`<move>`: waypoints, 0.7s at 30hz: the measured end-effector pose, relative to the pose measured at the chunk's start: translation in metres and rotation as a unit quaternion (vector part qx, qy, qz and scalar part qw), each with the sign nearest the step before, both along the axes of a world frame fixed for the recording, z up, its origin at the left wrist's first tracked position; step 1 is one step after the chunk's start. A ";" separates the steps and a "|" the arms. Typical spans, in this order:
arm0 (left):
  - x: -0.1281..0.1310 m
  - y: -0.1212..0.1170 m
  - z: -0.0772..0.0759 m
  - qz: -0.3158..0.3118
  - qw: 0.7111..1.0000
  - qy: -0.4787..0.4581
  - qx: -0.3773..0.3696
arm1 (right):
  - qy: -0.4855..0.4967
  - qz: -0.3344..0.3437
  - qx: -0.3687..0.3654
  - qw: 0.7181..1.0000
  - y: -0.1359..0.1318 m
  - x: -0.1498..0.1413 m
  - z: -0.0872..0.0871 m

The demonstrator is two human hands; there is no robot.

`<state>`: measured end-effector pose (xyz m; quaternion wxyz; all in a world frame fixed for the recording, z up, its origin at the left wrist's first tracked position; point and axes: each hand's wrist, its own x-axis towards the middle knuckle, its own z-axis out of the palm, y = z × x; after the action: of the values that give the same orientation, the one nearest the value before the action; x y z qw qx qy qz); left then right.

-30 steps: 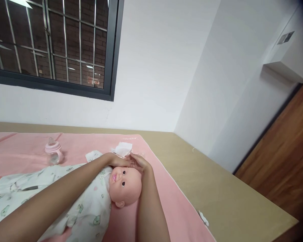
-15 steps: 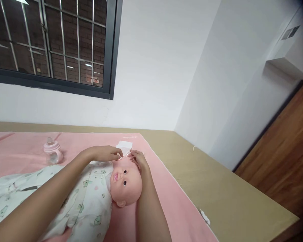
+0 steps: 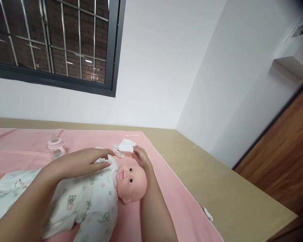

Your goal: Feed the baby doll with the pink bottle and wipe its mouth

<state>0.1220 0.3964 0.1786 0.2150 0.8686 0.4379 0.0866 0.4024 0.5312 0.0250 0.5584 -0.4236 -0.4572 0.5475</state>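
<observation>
A baby doll (image 3: 132,184) in a white printed outfit (image 3: 98,191) lies on its back, head to the right. Over the doll's chest and shoulder hovers my left hand (image 3: 83,161), fingers apart, with nothing in it. My right hand (image 3: 141,156) reaches past the top of the doll's head, its fingertips closed on the edge of a small white tissue-like sheet (image 3: 127,145). Beside that sheet lies a crumpled clear plastic wrapper (image 3: 118,152), close to my left fingertips. Part of the right fingers is hidden behind the hand.
A pink-capped baby bottle with handles (image 3: 56,145) stands at the left behind the doll. The pink mat (image 3: 161,188) covers part of a tan tabletop (image 3: 217,188). A white scrap (image 3: 208,214) lies by the mat's right edge. Walls and a barred window (image 3: 53,43) rise behind.
My left hand has drawn back to the left, away from the white sheet, and its fingers have spread. The plastic wrapper now shows beside the sheet. The view has shifted slightly.
</observation>
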 end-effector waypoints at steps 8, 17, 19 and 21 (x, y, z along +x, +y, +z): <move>-0.008 0.001 0.001 -0.002 0.999 -0.006 0.043 | 0.048 0.046 0.073 0.995 -0.018 0.002 0.049; 0.003 0.014 -0.008 0.027 0.970 -0.166 0.176 | -0.108 0.217 0.146 0.959 -0.069 -0.020 0.125; 0.004 0.014 -0.007 0.022 0.963 -0.208 0.172 | -0.172 0.268 0.161 0.934 -0.086 -0.031 0.142; 0.002 0.012 -0.005 0.012 0.967 -0.216 0.137 | -0.214 0.314 0.155 0.912 -0.101 -0.040 0.154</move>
<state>0.1240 0.4086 0.1740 0.1827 0.8452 0.3750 0.3342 0.3622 0.4301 0.1795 0.3052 -0.2727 -0.7543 0.5132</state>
